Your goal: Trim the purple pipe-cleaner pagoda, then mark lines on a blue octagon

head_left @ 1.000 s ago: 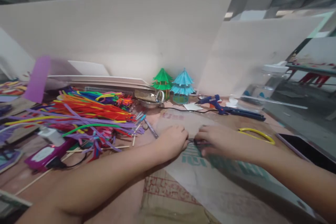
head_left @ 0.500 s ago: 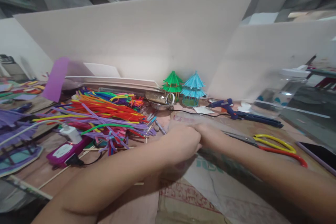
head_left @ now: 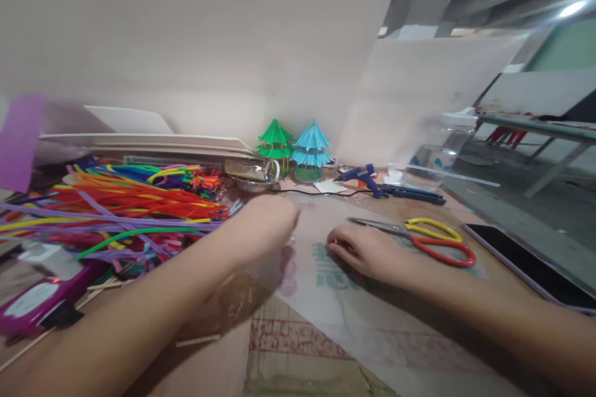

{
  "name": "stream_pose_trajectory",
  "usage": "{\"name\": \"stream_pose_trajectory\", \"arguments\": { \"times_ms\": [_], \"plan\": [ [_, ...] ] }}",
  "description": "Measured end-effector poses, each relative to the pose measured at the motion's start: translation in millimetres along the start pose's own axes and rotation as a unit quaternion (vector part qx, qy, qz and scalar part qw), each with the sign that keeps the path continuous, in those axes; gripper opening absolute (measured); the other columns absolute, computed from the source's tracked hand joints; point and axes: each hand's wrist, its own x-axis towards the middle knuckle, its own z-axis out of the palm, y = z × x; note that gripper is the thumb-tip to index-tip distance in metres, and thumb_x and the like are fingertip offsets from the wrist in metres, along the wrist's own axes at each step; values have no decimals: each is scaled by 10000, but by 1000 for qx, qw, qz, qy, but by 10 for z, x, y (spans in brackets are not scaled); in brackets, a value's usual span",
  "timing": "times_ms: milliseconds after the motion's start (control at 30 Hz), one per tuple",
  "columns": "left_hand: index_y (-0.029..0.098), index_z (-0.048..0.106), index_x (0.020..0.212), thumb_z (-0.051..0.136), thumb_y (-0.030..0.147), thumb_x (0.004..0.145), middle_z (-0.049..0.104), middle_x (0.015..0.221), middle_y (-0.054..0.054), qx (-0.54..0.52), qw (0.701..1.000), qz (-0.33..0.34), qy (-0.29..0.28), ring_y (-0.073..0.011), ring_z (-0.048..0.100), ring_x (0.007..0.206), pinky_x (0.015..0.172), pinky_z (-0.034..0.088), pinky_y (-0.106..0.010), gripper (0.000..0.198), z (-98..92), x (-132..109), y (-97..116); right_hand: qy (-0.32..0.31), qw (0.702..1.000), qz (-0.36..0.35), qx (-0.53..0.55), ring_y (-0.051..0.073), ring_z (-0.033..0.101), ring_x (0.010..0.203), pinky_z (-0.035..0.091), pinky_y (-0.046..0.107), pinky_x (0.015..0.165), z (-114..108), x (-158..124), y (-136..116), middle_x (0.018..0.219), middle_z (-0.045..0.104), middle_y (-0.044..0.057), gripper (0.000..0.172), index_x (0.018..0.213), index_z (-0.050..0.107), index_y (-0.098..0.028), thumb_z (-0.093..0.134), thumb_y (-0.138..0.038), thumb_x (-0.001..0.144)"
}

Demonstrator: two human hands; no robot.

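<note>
My left hand (head_left: 274,217) is over the left edge of a clear plastic sheet (head_left: 310,254) with green and pink print. The back of this hand faces me, its fingers hidden and smeared by motion. Apart from it, my right hand (head_left: 356,249) rests low over the sheet, fingers curled towards the thumb. Anything between those fingertips is too small to make out. Just beyond my right wrist lie scissors (head_left: 421,239) with one yellow and one red handle, blades pointing left.
Left is a heap of coloured pipe cleaners (head_left: 139,195) beside a purple power strip (head_left: 41,298). At the back stand a green pagoda model (head_left: 275,139), a blue one (head_left: 312,146) and a metal bowl (head_left: 254,183). Rightward are a glue gun (head_left: 358,178), plastic jar (head_left: 440,149) and phone (head_left: 526,263).
My hands were together over the sheet and have now come apart, the left to the left. The view has turned to the right, so the table's things sit further left.
</note>
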Motion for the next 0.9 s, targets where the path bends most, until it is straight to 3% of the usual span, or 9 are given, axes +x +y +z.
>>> {"name": "stream_pose_trajectory", "arguments": {
  "times_ms": [133,300,467,533,633,733,900],
  "plan": [
    [247,743,1038,528,149,857,780,1059,-53,66,990,-91,-89,-254,722,975,813,515,-312,297,-178,33,-155,-15,1000,2,5,249,673,869,486,346,767,-16,-214,28,960,732,117,150,1009,683,-165,573,-251,954],
    [195,749,1028,515,228,907,782,1034,-95,62,978,-105,-171,-259,730,923,797,525,-312,265,-99,121,-299,-31,990,-137,0,266,642,925,493,372,805,2,-320,-243,1037,696,131,246,1083,669,-151,672,-341,926],
    [253,655,1249,619,432,888,711,1253,-79,46,977,-72,-195,-247,695,1056,852,527,-289,405,61,165,-365,-49,952,-302,21,295,610,1129,466,418,986,119,-51,-521,1225,689,167,453,1227,651,-114,642,-468,944],
    [234,682,1217,639,495,860,685,1274,-118,61,975,-71,-200,-293,681,1078,865,534,-332,444,121,171,-406,-49,933,-356,19,308,563,1239,408,445,1084,186,100,-604,1350,643,180,551,1328,601,-90,621,-492,952],
    [202,751,1077,627,433,852,674,1226,-160,100,972,-83,-197,-346,662,1082,877,532,-386,345,172,176,-495,-55,904,-423,0,282,510,1312,369,403,1123,263,279,-722,1432,588,166,530,1385,571,-106,557,-466,996],
    [243,778,976,662,296,785,696,1136,-110,120,969,-79,-201,-303,671,1031,867,533,-347,229,163,171,-603,-58,889,-454,-26,266,570,1162,408,359,1050,311,375,-809,1241,677,149,489,1255,661,-99,535,-495,999],
    [251,778,970,653,138,697,708,1134,-92,130,968,-66,-204,-290,665,1025,845,536,-325,321,127,159,-725,-40,881,-469,-54,244,556,884,438,359,852,365,400,-837,984,710,113,569,1072,702,-95,471,-608,983]
  ]
}}
